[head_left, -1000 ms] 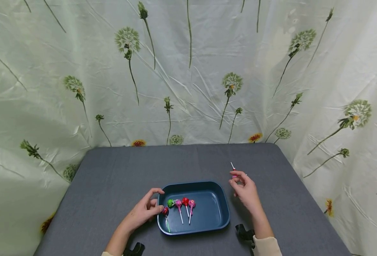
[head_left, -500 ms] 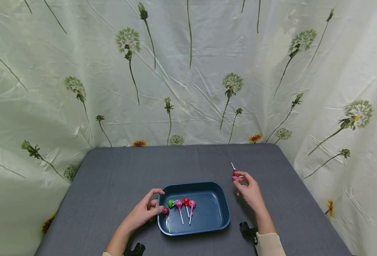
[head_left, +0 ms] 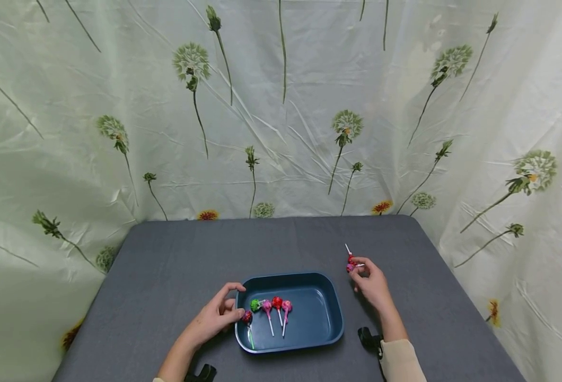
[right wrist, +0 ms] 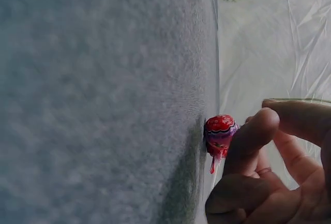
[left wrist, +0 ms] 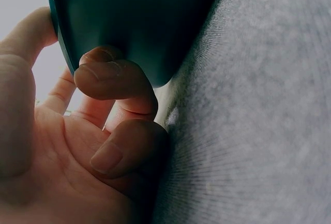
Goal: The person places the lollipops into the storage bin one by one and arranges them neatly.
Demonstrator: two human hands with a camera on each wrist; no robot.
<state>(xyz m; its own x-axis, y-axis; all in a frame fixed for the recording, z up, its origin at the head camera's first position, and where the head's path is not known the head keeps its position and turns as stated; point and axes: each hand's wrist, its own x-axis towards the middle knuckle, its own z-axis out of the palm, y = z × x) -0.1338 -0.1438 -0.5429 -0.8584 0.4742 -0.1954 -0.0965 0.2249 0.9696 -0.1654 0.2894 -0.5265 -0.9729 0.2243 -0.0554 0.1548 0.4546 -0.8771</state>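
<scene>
A dark blue tray (head_left: 305, 345) lies on the table, and my left hand (head_left: 214, 315) holds its left end, fingertips at the rim. In the left wrist view, curled fingers (left wrist: 116, 81) press against its outer wall. A dark red lollipop (head_left: 247, 317) sits inside beside those fingertips. Right of the tray, my right hand (head_left: 371, 281) pinches a pink lollipop (head_left: 350, 268) by its white stick. Just beyond it shows a red lollipop (head_left: 350, 259), stick pointing away. In the right wrist view a red and purple wrapped head (right wrist: 221, 132) appears close to the cloth, partly behind the fingers.
Inside the tray, a green lollipop (head_left: 255, 305), a pink lollipop (head_left: 267, 306), a red one (head_left: 277, 302) and another pink one (head_left: 287, 306) form a row. The grey cloth-covered table (head_left: 243, 244) ends at a flower-print curtain (head_left: 290, 159).
My right hand has shifted slightly right and toward me, and the pink lollipop at its fingertips shows more fully. The left hand stays at the tray.
</scene>
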